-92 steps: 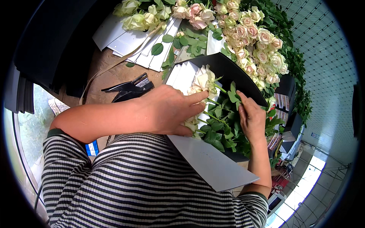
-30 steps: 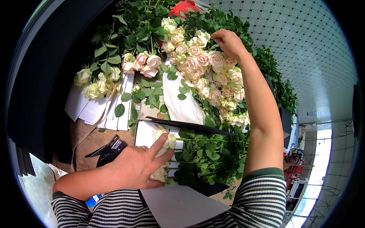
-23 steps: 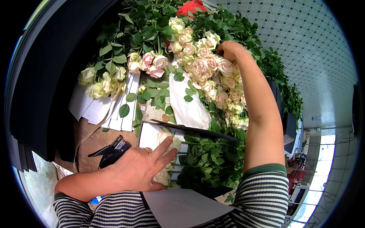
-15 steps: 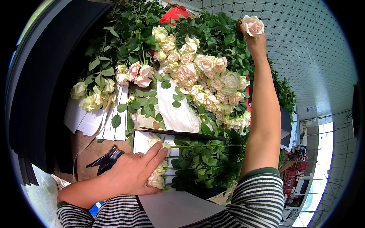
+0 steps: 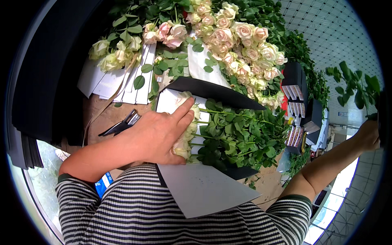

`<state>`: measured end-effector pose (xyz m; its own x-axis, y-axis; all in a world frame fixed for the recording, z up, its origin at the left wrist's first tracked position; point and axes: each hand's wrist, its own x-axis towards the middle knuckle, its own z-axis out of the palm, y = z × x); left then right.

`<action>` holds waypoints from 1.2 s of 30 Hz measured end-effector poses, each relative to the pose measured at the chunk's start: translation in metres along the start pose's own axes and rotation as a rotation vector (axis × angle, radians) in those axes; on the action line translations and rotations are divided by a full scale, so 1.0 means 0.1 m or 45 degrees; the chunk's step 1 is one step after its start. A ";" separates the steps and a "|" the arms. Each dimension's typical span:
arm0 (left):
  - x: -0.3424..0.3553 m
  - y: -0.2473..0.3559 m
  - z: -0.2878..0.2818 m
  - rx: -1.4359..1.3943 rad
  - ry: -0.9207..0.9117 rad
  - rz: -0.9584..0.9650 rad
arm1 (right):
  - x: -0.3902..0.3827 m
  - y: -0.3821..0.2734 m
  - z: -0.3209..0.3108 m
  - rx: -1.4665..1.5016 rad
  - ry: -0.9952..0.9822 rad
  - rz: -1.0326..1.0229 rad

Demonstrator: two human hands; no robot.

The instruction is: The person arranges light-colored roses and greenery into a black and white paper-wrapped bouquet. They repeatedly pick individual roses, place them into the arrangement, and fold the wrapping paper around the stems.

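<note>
left hand (image 5: pixel 157 134), fingers spread, lies over pale roses (image 5: pixel 186 142) inside the black wrapper (image 5: pixel 208 88); right hand (image 5: pixel 370 132) has swung far right of the wrapper, beneath leafy stems (image 5: pixel 370 84), its grip unclear, leaving one hand steadying the blooms.

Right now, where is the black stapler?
In the head view, the black stapler lies left of centre on the brown tabletop, beside the left hand, pictured below the white sheets.

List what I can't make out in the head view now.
Head view, right hand: fingertips lost at the dark right rim.
Head view, roses under the left hand: partly covered by it, so not countable.
Head view, stapler: lower part behind the left hand.
</note>
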<state>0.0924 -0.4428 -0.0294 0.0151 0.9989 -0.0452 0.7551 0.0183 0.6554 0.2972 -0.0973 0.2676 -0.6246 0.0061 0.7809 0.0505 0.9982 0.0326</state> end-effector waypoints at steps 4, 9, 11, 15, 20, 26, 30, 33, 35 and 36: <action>0.02 -0.05 0.05 -0.065 0.048 0.108 | -0.86 -1.03 1.05 0.389 -0.738 -0.104; -0.05 -0.05 0.13 0.094 0.073 0.089 | -1.63 -1.57 2.12 0.411 -0.895 0.019; -0.05 -0.04 0.11 0.079 0.109 0.088 | -1.81 -1.56 2.29 0.332 -0.869 0.083; -0.05 -0.05 0.12 0.024 0.126 0.098 | -1.89 -1.55 2.45 0.252 -0.801 0.019; -0.06 -0.09 0.14 -0.028 0.118 0.112 | -1.94 -1.61 2.48 0.138 -0.960 0.063; -0.09 -0.10 0.16 -0.027 0.135 0.099 | -1.88 -1.72 2.51 -0.025 -1.020 -0.017; -0.09 -0.15 0.21 -0.070 0.212 0.152 | -1.89 -1.76 2.50 -0.131 -1.076 -0.032; -0.06 -0.14 0.16 -0.011 0.136 0.052 | -1.85 -1.75 2.48 -0.142 -1.168 0.000; -0.05 -0.14 0.18 -0.018 0.177 0.039 | -1.86 -1.73 2.45 -0.087 -1.224 0.047; -0.04 -0.14 0.16 -0.043 0.148 0.029 | -1.86 -1.72 2.42 -0.034 -1.187 0.017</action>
<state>0.0924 -0.4482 -0.0504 -0.0458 0.9974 0.0563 0.7326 -0.0047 0.6806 0.2162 -0.2553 -0.0347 -0.9966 0.0744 -0.0344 0.0726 0.9961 0.0506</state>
